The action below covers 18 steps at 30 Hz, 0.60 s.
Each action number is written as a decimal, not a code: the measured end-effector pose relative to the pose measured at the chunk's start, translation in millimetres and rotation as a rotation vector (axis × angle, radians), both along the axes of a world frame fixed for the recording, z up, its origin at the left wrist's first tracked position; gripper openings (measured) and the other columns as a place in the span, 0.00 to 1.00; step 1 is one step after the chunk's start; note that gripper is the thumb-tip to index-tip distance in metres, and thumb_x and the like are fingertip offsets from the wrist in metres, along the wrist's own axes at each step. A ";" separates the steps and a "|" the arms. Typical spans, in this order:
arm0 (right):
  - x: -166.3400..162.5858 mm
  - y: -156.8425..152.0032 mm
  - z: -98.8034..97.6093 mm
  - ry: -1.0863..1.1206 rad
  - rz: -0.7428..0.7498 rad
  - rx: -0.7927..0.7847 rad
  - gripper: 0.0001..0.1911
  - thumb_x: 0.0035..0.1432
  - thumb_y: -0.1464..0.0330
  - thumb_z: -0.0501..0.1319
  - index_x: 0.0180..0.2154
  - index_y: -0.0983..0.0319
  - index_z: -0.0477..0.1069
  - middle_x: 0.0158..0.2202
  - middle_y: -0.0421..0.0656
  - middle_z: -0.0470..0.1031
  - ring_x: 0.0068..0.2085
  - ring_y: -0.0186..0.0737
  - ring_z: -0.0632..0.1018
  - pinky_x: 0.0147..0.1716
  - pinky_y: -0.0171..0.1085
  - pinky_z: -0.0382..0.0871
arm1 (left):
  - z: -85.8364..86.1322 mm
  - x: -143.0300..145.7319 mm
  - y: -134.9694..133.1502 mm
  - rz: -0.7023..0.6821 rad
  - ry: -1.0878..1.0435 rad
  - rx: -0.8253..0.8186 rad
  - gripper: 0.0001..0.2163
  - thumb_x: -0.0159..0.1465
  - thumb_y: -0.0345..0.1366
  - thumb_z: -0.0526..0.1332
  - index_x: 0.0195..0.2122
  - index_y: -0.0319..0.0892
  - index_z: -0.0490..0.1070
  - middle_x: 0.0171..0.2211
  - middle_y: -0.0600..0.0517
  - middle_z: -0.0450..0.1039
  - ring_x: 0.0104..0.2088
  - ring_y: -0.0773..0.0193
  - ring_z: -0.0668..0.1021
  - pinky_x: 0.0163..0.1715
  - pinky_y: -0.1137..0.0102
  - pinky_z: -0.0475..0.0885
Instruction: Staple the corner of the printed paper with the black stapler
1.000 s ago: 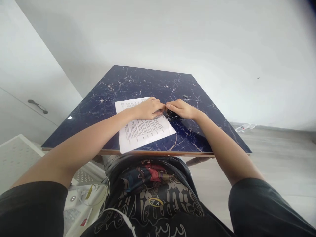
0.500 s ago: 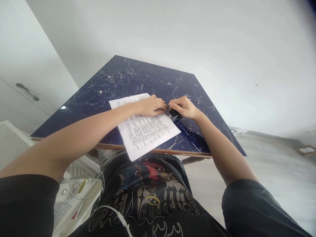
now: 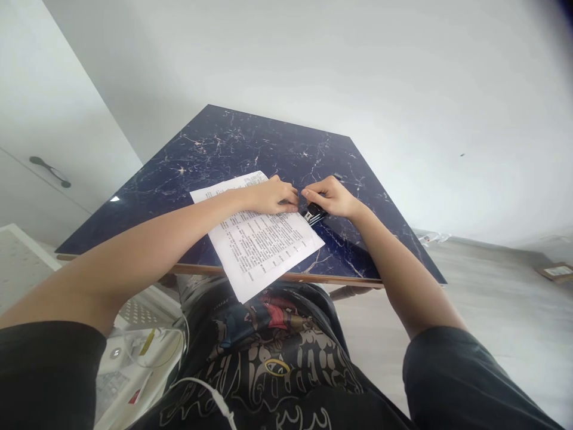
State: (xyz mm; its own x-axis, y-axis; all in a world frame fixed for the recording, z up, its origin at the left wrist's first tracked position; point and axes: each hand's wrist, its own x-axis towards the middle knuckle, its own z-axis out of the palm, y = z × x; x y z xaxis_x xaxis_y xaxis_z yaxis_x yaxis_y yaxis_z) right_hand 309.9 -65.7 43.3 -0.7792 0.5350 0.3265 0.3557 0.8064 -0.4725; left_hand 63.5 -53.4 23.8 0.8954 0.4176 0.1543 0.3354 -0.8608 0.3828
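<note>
A printed sheet of paper [image 3: 259, 242] lies on the dark blue marble-patterned table [image 3: 233, 149], its near corner hanging over the front edge. My left hand [image 3: 273, 196] rests on the sheet's far right part, fingers curled and pressing it down. My right hand [image 3: 331, 197] is closed around a small black stapler [image 3: 314, 213] at the paper's right edge. The fingertips of both hands nearly meet above the stapler.
A small dark object [image 3: 336, 177] lies on the table beyond my right hand. A white cabinet with a handle [image 3: 50, 172] stands at the left. A white perforated surface [image 3: 18, 257] and cables [image 3: 152, 346] sit by my left side. A cardboard piece [image 3: 555, 272] lies on the floor.
The paper has slid toward me, turning slightly, so more of it overhangs the table edge. My right hand has tilted the stapler at the sheet's right edge. The view has shifted a little.
</note>
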 end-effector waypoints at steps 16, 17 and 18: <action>-3.0 -4.9 4.9 -0.019 -0.013 -0.007 0.33 0.76 0.48 0.52 0.23 0.61 0.64 0.20 0.35 0.59 0.23 0.31 0.56 0.24 0.37 0.52 | 3.9 3.4 -8.3 0.008 -0.054 -0.007 0.15 0.71 0.45 0.59 0.36 0.46 0.83 0.41 0.47 0.85 0.43 0.54 0.81 0.62 0.46 0.58; -2.8 -4.8 4.9 -0.019 -0.015 -0.008 0.33 0.76 0.48 0.52 0.23 0.61 0.64 0.20 0.35 0.59 0.23 0.31 0.56 0.24 0.37 0.52 | 4.0 3.4 -8.7 0.005 -0.054 -0.014 0.15 0.71 0.45 0.59 0.36 0.46 0.83 0.41 0.47 0.85 0.43 0.54 0.81 0.62 0.46 0.59; -2.7 -4.8 4.9 -0.018 -0.014 -0.007 0.33 0.76 0.48 0.52 0.23 0.61 0.64 0.20 0.35 0.59 0.23 0.31 0.56 0.25 0.37 0.52 | 4.1 3.6 -9.0 -0.002 -0.057 -0.026 0.15 0.71 0.45 0.59 0.36 0.46 0.83 0.41 0.46 0.85 0.43 0.54 0.81 0.62 0.47 0.60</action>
